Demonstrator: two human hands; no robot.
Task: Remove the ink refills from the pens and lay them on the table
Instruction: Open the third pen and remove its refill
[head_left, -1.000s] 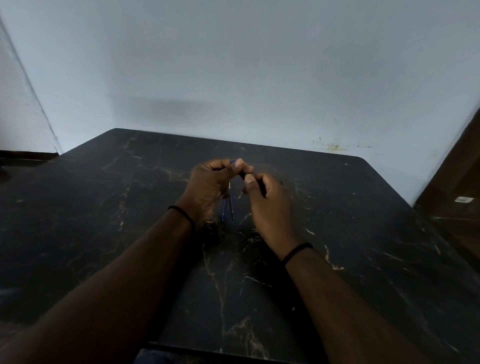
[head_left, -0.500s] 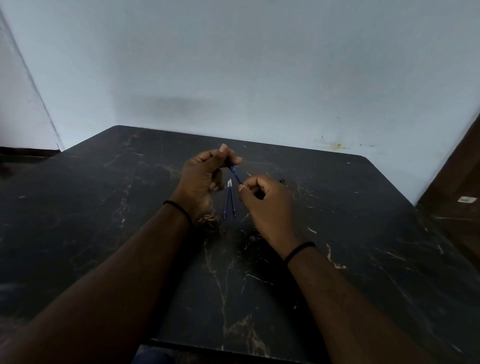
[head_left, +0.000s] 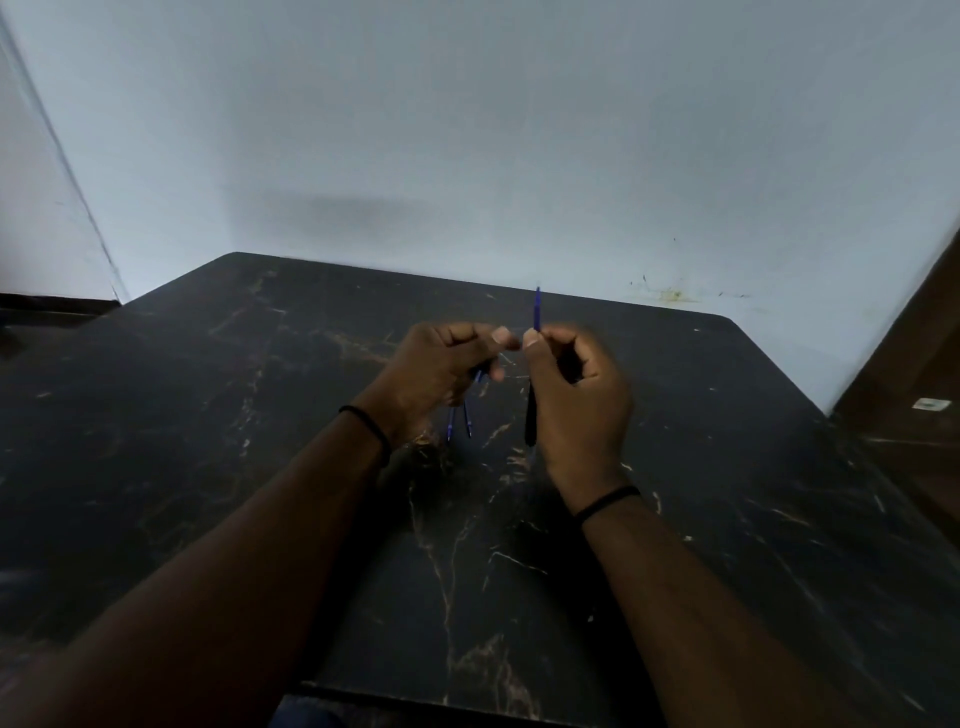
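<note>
My right hand (head_left: 576, 400) pinches a dark pen barrel (head_left: 530, 415) that hangs down from its fingers. A blue refill (head_left: 536, 309) sticks straight up out of the top of this grip. My left hand (head_left: 441, 369) is right beside it, thumb tip almost touching the right thumb. Its fingers are curled round what looks like a small dark blue pen part (head_left: 480, 374). Two blue refills (head_left: 460, 428) lie side by side on the black marble table (head_left: 727, 467), partly hidden under my left hand.
A pale wall stands just behind the table's far edge. A brown door or cabinet (head_left: 914, 395) is at the right. The table's near edge runs along the bottom of the view.
The blue refill, earlier slanting between both hands, now points straight up from my right hand. The dark barrel now hangs below that hand. My hands have come close together again.
</note>
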